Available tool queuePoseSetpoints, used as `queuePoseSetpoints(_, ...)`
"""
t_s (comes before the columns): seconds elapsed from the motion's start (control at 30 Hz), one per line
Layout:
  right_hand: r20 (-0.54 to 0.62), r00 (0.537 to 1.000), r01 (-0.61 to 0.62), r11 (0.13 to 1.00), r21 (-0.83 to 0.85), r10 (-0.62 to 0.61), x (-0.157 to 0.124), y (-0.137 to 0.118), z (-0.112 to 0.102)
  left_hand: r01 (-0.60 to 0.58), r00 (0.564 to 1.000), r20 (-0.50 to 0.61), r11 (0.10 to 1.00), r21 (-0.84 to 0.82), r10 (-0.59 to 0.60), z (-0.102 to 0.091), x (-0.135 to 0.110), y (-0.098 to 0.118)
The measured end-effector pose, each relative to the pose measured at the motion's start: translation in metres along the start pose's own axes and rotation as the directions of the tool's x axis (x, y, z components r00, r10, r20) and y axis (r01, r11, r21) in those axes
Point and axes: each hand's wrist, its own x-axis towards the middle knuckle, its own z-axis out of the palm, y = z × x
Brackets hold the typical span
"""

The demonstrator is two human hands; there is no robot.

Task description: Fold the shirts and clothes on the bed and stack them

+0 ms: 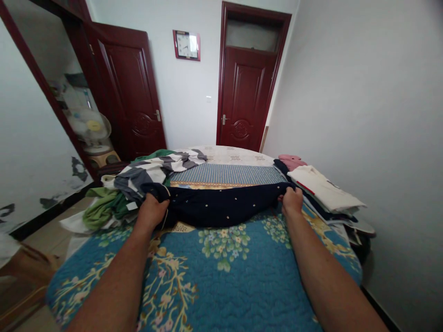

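A dark navy garment [214, 205] with small pale motifs is stretched sideways between my two hands, over the blue floral quilted cover [242, 276] on the table. My left hand [154, 210] grips its left end, where light piping runs along the edge. At the opposite end, my right hand [291, 199] pinches the narrower tip. The cloth hangs in a shallow sag, its lower edge at or just above the cover; I cannot tell whether it touches. Which kind of garment it is does not show clearly.
Left of the navy cloth lies a loose heap of clothes, with a grey-and-white garment [155, 170] and a green one [100, 207]. A folded stack with a cream shirt [321, 186] on top sits at the right edge. A wooden chair [27, 272] stands at the left.
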Motion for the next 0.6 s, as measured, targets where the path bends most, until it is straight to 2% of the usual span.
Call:
queuePoseSetpoints(0.1,-0.061,0.998,0.008,0.997,0.077,-0.003,0.003,-0.001,-0.001,-0.106,0.978,0.200,0.970,0.217,0.062,-0.013,-0.004,-0.005)
queuePoseSetpoints(0.2,-0.043,0.999,0.014,0.982,0.190,-0.006,0.004,-0.001,-0.002,-0.136,0.962,0.263,0.967,0.214,0.077,-0.033,-0.011,-0.002)
queuePoseSetpoints(0.23,-0.017,1.000,0.010,0.973,0.230,-0.006,0.003,-0.002,-0.001,-0.124,0.960,0.269,0.979,0.159,0.078,-0.041,-0.015,0.001)
queuePoseSetpoints(0.3,0.048,0.999,-0.032,0.952,0.305,0.018,-0.002,-0.009,0.000,-0.084,0.951,0.292,0.995,-0.062,0.098,-0.060,-0.027,0.011)
queuePoseSetpoints(0.37,0.146,0.987,-0.115,0.927,0.358,0.066,-0.008,-0.021,-0.002,-0.041,0.915,0.366,0.940,-0.338,0.171,-0.081,-0.044,0.022)
queuePoseSetpoints(0.4,0.219,0.972,-0.162,0.917,0.365,0.084,-0.011,-0.029,-0.004,-0.027,0.872,0.430,0.901,-0.434,0.233,-0.091,-0.053,0.026)
queuePoseSetpoints(0.47,0.405,0.907,-0.252,0.916,0.311,0.112,-0.016,-0.043,-0.012,-0.044,0.716,0.588,0.865,-0.499,0.375,-0.112,-0.071,0.031)
queuePoseSetpoints(0.53,0.590,0.791,-0.316,0.934,0.167,0.162,-0.020,-0.055,-0.024,-0.067,0.546,0.704,0.861,-0.505,0.455,-0.129,-0.083,0.030)
queuePoseSetpoints(0.6,0.740,0.629,-0.338,0.941,-0.014,0.237,-0.025,-0.063,-0.032,-0.058,0.410,0.778,0.865,-0.499,0.476,-0.141,-0.090,0.026)
